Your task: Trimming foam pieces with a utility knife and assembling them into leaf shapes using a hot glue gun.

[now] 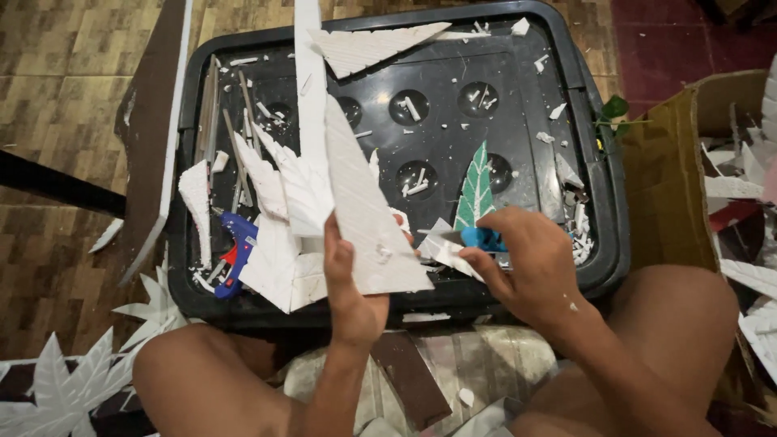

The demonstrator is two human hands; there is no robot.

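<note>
My left hand holds a long white foam board piece upright, thumb on its left edge. My right hand grips a blue-handled cutter whose blade points left toward the foam piece's lower right edge. A small white foam offcut lies just under the blade. Both hands are above the near edge of a black plastic lid used as a work surface, between my bare knees.
A green glittered leaf shape lies on the lid. A blue and red glue gun, wooden sticks and white foam leaf cutouts sit at the left. Cardboard box with foam scraps stands right. White foam leaves lie on the floor.
</note>
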